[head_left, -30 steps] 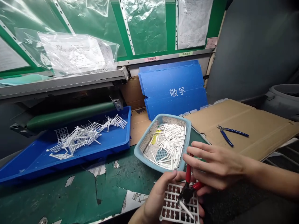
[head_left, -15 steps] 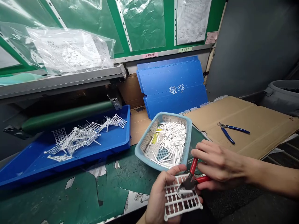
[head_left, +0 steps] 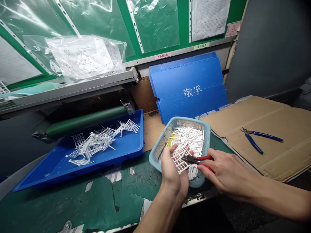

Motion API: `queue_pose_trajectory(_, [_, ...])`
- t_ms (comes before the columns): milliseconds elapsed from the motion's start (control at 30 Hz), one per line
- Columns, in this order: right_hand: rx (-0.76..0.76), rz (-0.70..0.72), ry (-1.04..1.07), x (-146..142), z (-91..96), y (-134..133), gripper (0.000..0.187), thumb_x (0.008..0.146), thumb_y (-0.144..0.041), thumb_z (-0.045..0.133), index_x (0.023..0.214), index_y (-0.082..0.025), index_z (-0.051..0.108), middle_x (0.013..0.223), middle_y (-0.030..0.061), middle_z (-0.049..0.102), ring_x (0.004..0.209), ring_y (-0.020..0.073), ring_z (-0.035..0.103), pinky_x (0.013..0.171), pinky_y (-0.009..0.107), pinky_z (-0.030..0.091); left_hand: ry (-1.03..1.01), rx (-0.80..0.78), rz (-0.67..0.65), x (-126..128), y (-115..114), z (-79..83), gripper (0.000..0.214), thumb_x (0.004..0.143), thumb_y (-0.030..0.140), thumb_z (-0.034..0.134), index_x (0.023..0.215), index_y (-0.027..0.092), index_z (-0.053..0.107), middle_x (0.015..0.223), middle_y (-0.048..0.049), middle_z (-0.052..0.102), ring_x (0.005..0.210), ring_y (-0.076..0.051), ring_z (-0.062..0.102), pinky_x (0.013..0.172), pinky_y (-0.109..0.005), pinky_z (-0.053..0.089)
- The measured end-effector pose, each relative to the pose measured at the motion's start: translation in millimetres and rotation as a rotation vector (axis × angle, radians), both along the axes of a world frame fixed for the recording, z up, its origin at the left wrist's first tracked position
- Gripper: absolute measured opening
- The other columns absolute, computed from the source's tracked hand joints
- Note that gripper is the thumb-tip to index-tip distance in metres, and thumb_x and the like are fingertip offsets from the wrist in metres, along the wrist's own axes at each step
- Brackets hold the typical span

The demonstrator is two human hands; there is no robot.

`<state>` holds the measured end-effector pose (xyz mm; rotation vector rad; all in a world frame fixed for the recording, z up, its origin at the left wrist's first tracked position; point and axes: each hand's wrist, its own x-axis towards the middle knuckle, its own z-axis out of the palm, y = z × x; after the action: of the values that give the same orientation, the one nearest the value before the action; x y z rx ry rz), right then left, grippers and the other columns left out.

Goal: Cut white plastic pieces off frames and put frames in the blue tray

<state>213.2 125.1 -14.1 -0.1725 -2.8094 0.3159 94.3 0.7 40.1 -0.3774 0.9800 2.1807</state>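
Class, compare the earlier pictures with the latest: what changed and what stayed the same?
The left hand carried the white grid forward, from in front of the basket to over it, while the right hand moved the red pliers along with it. Neither hand let go. The blue pliers and blue tray stayed put.

Two hands [head_left: 174, 174], two pairs of pliers [head_left: 196, 160], one basket [head_left: 207, 139], one blue tray [head_left: 131, 145], one green roller [head_left: 85, 122]
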Motion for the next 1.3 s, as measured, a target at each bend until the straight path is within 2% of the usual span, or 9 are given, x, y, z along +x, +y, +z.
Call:
queue_pose_trajectory(100, [0.132,0.133,0.101,-5,8.6,15,0.051,0.109,-0.048,0.032,0.081,-0.017,0.062,0.093,0.0104,0.052,0.080,0.0240,0.048,0.067,0.037,0.034,0.057,-0.021,-0.140,-2,-15,-0.6,0.036,0.092,0.023,0.053,0.125,0.009,0.053,0.097,-0.0155,0.071,0.077,-0.024,0.071,0.075,-0.035,0.056])
queue_pose_trajectory(267, [0.402,0.531,0.347,-14,30.7,42,0.051,0.106,-0.052,0.042,0.089,-0.009,0.064,0.112,0.0206,0.055,0.104,0.0353,0.052,0.087,0.053,0.046,-0.009,0.009,-0.736,2,-45,3.1,0.039,0.091,0.036,0.055,0.122,0.012,0.058,0.091,-0.0146,0.069,0.083,-0.032,0.071,0.083,-0.048,0.053])
queue_pose_trajectory(333, [0.430,0.661,0.405,-18,37.3,46,0.055,0.106,-0.054,0.039,0.088,-0.008,0.064,0.113,0.0205,0.055,0.107,0.0360,0.052,0.094,0.057,0.046,-0.015,0.056,-0.858,7,-52,5.1,0.039,0.091,0.039,0.056,0.119,0.013,0.061,0.091,-0.0133,0.067,0.087,-0.031,0.070,0.087,-0.047,0.051])
queue_pose_trajectory(467, [0.404,0.757,0.464,-23,43.2,47,0.053,0.105,-0.055,0.040,0.084,-0.012,0.062,0.109,0.0179,0.056,0.101,0.0324,0.054,0.089,0.054,0.049,-0.006,0.173,-0.857,18,-58,1.0,0.044,0.087,0.041,0.059,0.125,0.018,0.062,0.100,-0.0127,0.067,0.094,-0.029,0.068,0.090,-0.043,0.048])
queue_pose_trajectory(567, [0.404,0.794,0.482,-23,41.6,47,0.053,0.103,-0.059,0.045,0.080,-0.014,0.060,0.108,0.0171,0.056,0.096,0.0308,0.055,0.084,0.052,0.051,-0.037,0.241,-0.874,26,-58,-9.9,0.047,0.082,0.041,0.063,0.124,0.019,0.064,0.101,-0.0113,0.066,0.087,-0.026,0.067,0.085,-0.041,0.050])
queue_pose_trajectory(700, [0.399,0.805,0.472,-19,35.5,51,0.052,0.103,-0.058,0.048,0.078,-0.014,0.059,0.107,0.0177,0.057,0.094,0.0298,0.056,0.082,0.051,0.051,-0.074,0.165,-0.837,31,-53,-17.1,0.045,0.081,0.043,0.061,0.116,0.015,0.069,0.096,-0.0124,0.067,0.081,-0.025,0.066,0.079,-0.040,0.052])
queue_pose_trajectory(833, [0.324,0.792,0.461,-15,29.5,53,0.055,0.105,-0.058,0.041,0.078,-0.014,0.059,0.104,0.0171,0.057,0.092,0.0290,0.055,0.078,0.047,0.049,-0.125,0.087,-0.892,29,-47,-6.2,0.047,0.083,0.046,0.059,0.110,0.010,0.070,0.092,-0.0147,0.068,0.079,-0.027,0.066,0.080,-0.042,0.051])
queue_pose_trajectory(1033, [0.289,0.639,0.362,-6,16.4,47,0.062,0.108,-0.057,0.025,0.076,-0.014,0.058,0.088,0.0124,0.051,0.076,0.0238,0.045,0.066,0.039,0.036,-0.136,-0.039,-0.769,22,-40,1.7,0.037,0.084,0.035,0.053,0.111,0.013,0.064,0.091,-0.0156,0.069,0.078,-0.029,0.068,0.077,-0.044,0.051])
queue_pose_trajectory(1300, [0.176,0.397,0.236,10,-3.4,35,0.053,0.107,-0.052,0.036,0.073,-0.016,0.054,0.084,0.0094,0.047,0.071,0.0202,0.038,0.064,0.034,0.025,-0.129,-0.089,-0.590,14,-29,-0.8,0.048,0.086,0.029,0.050,0.130,0.009,0.048,0.094,-0.0171,0.069,0.076,-0.029,0.069,0.075,-0.043,0.053])
